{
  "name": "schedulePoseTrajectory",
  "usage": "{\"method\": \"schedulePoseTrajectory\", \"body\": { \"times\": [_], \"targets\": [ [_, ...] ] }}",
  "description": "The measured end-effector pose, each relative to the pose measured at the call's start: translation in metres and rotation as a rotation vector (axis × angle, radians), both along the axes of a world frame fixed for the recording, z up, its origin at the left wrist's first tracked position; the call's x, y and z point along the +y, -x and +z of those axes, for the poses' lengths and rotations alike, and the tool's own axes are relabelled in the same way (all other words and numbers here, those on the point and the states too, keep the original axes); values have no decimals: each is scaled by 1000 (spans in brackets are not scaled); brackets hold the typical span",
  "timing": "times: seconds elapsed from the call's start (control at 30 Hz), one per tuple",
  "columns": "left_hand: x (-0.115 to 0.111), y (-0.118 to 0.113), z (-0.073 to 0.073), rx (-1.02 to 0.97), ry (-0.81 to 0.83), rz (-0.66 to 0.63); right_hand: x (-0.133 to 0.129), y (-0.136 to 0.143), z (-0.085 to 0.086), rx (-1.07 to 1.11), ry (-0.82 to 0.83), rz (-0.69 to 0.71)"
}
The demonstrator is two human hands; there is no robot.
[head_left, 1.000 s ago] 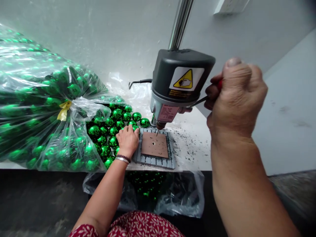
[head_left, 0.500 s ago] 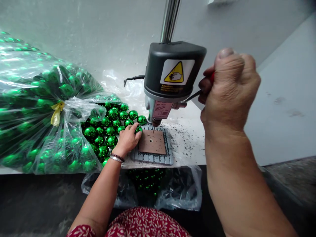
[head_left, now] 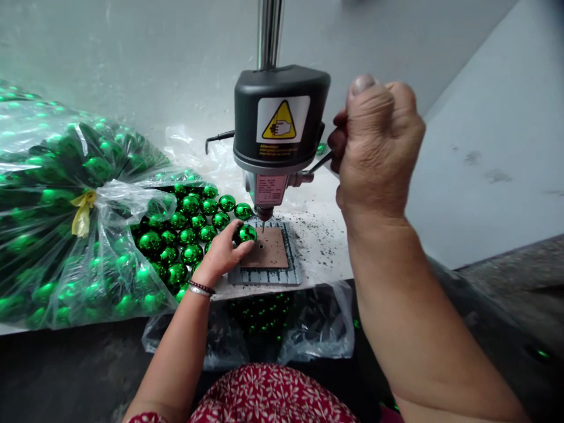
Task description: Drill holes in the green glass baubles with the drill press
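"What did the head view show bagged?"

"Green balls (head_left: pixel 97 168) packed the tied clear bag (head_left: pixel 86 258); more lay in the lower bag (head_left: pixel 319 329)."

"And the grip?"

"The left hand's (head_left: pixel 220 254) fingers pinched one green ball (head_left: pixel 247 235) by the brown board (head_left: pixel 274 251); the right hand's (head_left: pixel 379 144) were curled around the drill lever (head_left: pixel 321 163)."

Left hand (head_left: pixel 224 252): gripping shiny green ball (head_left: pixel 247 234) at edge of brown board (head_left: pixel 275 252) | right hand (head_left: pixel 381 153): fisted round lever (head_left: pixel 323 162) of drill press (head_left: pixel 282 85) | bit (head_left: pixel 263 226) pointing down | loose balls (head_left: pixel 191 254), tied clear bag (head_left: pixel 83 276) left of press | dark shavings (head_left: pixel 315 235) on table (head_left: pixel 337 264)
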State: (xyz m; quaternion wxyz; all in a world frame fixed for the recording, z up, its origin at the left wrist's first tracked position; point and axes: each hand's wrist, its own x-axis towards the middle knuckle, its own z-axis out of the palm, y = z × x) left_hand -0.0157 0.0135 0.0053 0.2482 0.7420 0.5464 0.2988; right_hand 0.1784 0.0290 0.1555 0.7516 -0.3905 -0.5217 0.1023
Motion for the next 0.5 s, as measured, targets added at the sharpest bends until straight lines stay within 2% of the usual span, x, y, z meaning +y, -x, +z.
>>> {"method": "schedulePoseTrajectory", "body": {
  "times": [0.3,0.5],
  "targets": [
    [3,-10,-21,-29,9,-33,1,-1,2,-48,-22,-16],
    [4,-18,-24,-47,1,-34,2,-4,3,-86,8,-40]
  ]
}}
